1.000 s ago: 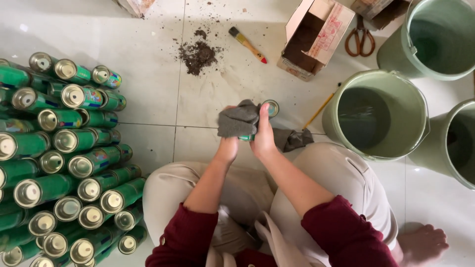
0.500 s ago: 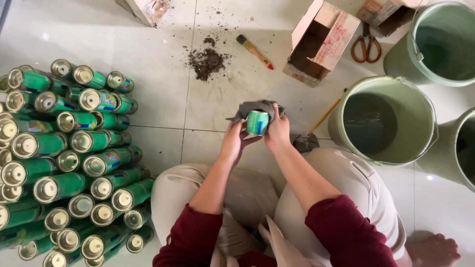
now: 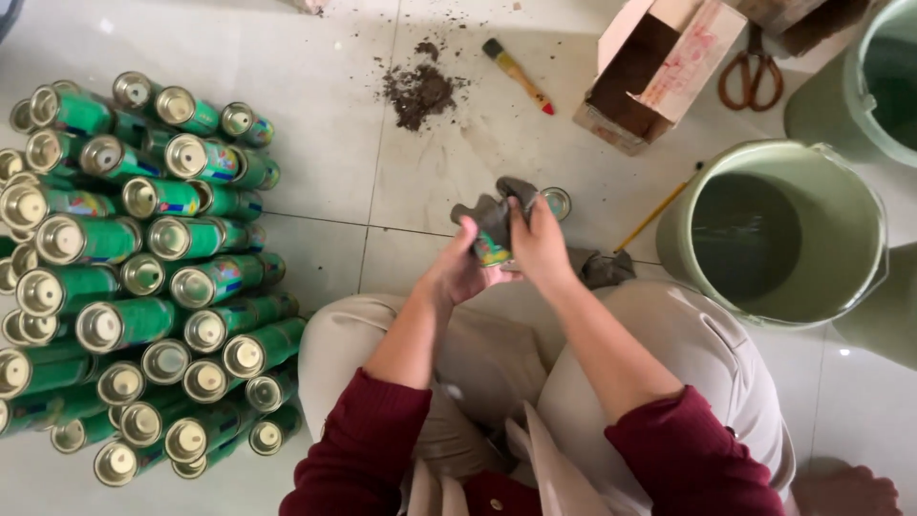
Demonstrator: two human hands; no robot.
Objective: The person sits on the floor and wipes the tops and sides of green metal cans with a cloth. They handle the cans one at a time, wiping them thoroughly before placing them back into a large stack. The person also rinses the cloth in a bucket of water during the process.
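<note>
Landmark for all positions: the green bucket [image 3: 778,229] standing on the tiled floor [image 3: 315,143].

1. Stack of green cans [image 3: 134,268]: largest item in view, well to the left of the bucket. The cans lie on their sides in layers with metal ends facing up toward the camera. Contents cannot be determined.

2. Green bucket: open-topped, holding dark, murky liquid well below the rim. A second bucket [image 3: 874,76] of the same colour stands just beyond it at the upper right; its contents cannot be judged.

3. Cardboard box [image 3: 659,67]: above and left of the bucket, open, dark inside; nothing identifiable within. Scissors [image 3: 752,72] lie just right of the box.

4. Soil pile [image 3: 417,91]: loose dark debris on the floor, well to the left of the bucket, beyond the box. A paintbrush [image 3: 516,74] lies between pile and box.

5. Hands, left of the bucket and above the person's knees: the left hand [image 3: 458,272] is wrapped around a small green can [image 3: 495,250]. The right hand [image 3: 540,244] is closed on a grey cloth [image 3: 497,215] pressed over the can's upper end.

6. Yellow stick [image 3: 654,215]: touching the bucket's left wall, angled toward the hands.
</note>
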